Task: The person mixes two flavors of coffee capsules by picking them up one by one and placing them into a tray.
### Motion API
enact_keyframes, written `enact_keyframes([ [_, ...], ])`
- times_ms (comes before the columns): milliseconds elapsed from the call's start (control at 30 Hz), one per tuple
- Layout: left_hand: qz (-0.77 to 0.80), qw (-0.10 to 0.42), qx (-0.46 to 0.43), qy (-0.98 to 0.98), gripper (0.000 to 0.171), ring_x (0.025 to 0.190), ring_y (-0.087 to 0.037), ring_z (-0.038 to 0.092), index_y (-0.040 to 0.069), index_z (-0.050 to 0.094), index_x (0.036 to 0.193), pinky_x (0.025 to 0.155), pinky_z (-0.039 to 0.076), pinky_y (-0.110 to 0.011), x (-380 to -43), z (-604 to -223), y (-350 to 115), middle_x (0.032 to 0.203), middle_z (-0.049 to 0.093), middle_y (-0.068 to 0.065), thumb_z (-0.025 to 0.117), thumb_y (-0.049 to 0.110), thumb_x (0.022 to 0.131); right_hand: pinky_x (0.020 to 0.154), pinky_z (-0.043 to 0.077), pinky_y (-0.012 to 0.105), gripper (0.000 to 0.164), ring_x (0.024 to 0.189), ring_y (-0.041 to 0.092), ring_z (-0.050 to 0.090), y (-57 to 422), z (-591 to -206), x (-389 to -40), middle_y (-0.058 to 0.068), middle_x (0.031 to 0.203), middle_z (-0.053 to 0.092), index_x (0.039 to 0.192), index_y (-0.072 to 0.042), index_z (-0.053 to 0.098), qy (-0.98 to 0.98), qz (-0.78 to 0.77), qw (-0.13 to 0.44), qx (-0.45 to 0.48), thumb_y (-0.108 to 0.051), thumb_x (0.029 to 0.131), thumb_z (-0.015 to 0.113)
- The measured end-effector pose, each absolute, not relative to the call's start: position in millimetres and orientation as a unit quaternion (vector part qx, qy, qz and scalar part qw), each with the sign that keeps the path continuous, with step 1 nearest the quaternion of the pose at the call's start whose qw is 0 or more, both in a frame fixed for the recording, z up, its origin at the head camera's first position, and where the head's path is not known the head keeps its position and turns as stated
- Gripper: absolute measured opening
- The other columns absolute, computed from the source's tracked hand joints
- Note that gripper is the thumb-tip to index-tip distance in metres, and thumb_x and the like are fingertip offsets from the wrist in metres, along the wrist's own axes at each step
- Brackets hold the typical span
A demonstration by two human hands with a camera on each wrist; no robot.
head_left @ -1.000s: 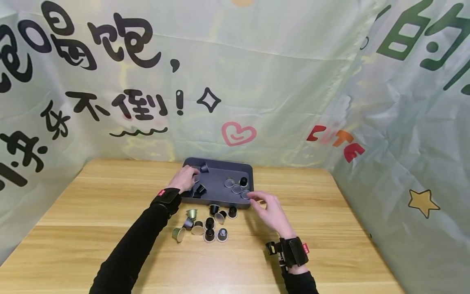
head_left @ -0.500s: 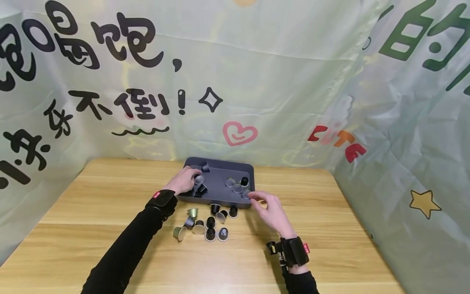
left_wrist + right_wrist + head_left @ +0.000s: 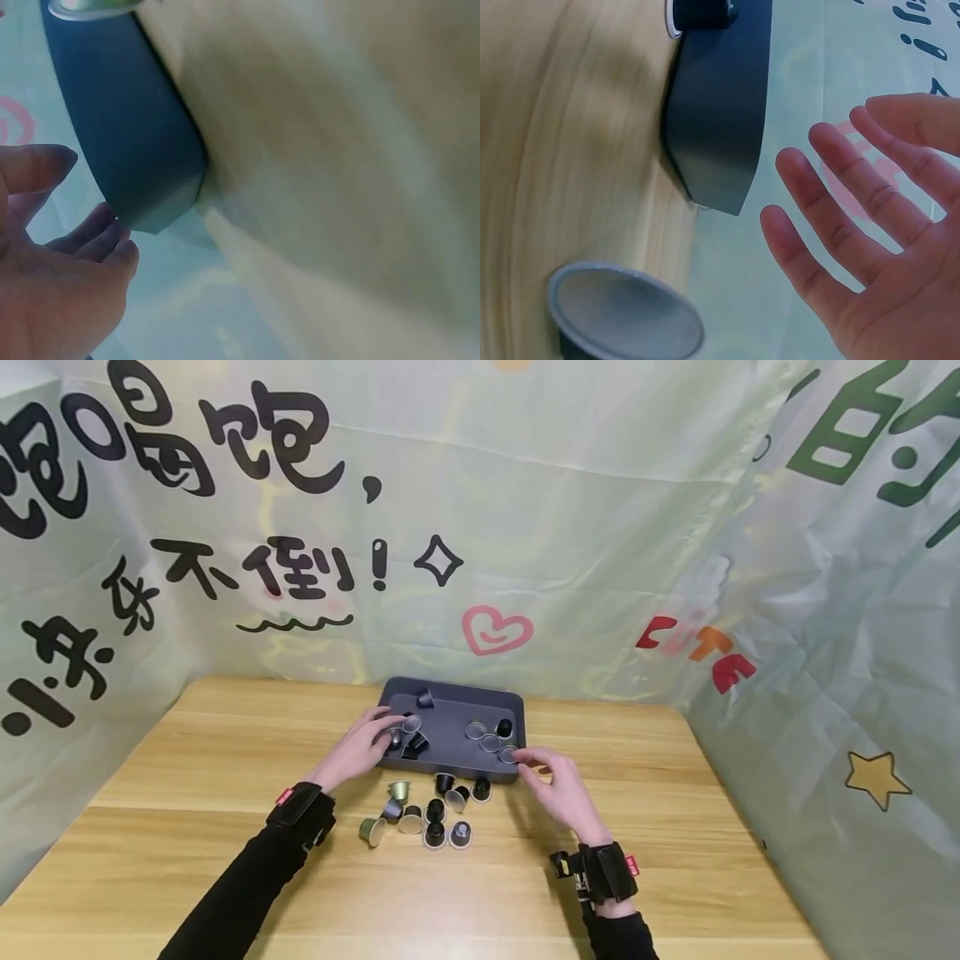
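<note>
A dark grey tray point(image 3: 447, 727) holds several coffee capsules at its left and right ends. My left hand point(image 3: 356, 750) is over the tray's left edge, its fingers near a capsule with a pale lid point(image 3: 411, 724) and a dark capsule point(image 3: 394, 740). Thumb and fingers stand apart with nothing between them in the left wrist view, beside the tray's wall point(image 3: 127, 120). My right hand point(image 3: 558, 791) hovers at the tray's front right corner, fingertips close to a clear-rimmed capsule point(image 3: 508, 754); whether they touch cannot be told. The right wrist view shows those fingers spread and holding nothing.
Several loose capsules lie on the wooden table point(image 3: 525, 893) in front of the tray, among them a green one point(image 3: 372, 832) and a black one point(image 3: 434, 835). A printed cloth point(image 3: 570, 527) hangs behind the table and along its sides.
My left hand has drawn back from the pale-lidded capsule, toward the left and nearer me, leaving it in the tray. The right hand keeps its place. The head view has shifted slightly.
</note>
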State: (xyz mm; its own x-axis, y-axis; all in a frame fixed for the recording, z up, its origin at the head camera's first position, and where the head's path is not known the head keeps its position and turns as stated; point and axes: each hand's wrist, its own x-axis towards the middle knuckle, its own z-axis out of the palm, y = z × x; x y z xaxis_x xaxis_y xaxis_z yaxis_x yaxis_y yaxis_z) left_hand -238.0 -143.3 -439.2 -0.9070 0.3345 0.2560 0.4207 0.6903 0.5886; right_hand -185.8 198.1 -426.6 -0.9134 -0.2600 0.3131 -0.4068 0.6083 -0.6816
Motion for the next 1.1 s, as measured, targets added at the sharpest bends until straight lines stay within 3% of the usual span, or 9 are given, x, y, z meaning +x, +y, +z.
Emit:
enact_keyframes([
  [300, -0.370, 0.054, -0.214, -0.903, 0.049, 0.137, -0.058, 0.040, -0.001, 0.044, 0.148, 0.107, 0.037, -0.075, -209, -442, -159, 0.156, 0.031, -0.036, 0.055, 0.010, 0.101, 0.093, 0.054, 0.058, 0.025, 0.106, 0.032, 0.067, 211, -424, -183, 0.016, 0.122, 0.072, 0.119, -0.002, 0.070, -0.904, 0.380, 0.076, 0.180, -0.007, 0.095, 0.064],
  [567, -0.378, 0.027, -0.206, -0.902, 0.056, 0.145, -0.058, 0.025, 0.003, 0.039, 0.152, 0.112, 0.023, -0.079, -190, -445, -165, 0.160, 0.026, -0.032, 0.056, 0.020, 0.102, 0.090, 0.053, 0.058, 0.027, 0.108, 0.036, 0.066, 230, -422, -184, 0.017, 0.125, 0.070, 0.123, -0.001, 0.069, -0.919, 0.334, 0.073, 0.194, -0.007, 0.097, 0.063],
  [800, -0.398, 0.026, -0.199, -0.895, 0.056, 0.145, -0.057, 0.025, 0.001, 0.039, 0.151, 0.115, 0.020, -0.075, -181, -450, -170, 0.159, 0.027, -0.032, 0.055, 0.021, 0.102, 0.090, 0.054, 0.057, 0.031, 0.110, 0.041, 0.064, 244, -417, -183, 0.020, 0.127, 0.068, 0.126, 0.000, 0.066, -0.929, 0.301, 0.055, 0.209, -0.008, 0.097, 0.063],
  [1100, -0.407, 0.025, -0.205, -0.890, 0.056, 0.146, -0.056, 0.026, 0.000, 0.038, 0.151, 0.115, 0.020, -0.075, -174, -454, -175, 0.160, 0.028, -0.031, 0.055, 0.023, 0.103, 0.081, 0.059, 0.043, 0.037, 0.096, 0.030, 0.067, 256, -416, -187, 0.023, 0.120, 0.068, 0.125, 0.003, 0.065, -0.952, 0.233, -0.021, 0.198, -0.019, 0.095, 0.067],
])
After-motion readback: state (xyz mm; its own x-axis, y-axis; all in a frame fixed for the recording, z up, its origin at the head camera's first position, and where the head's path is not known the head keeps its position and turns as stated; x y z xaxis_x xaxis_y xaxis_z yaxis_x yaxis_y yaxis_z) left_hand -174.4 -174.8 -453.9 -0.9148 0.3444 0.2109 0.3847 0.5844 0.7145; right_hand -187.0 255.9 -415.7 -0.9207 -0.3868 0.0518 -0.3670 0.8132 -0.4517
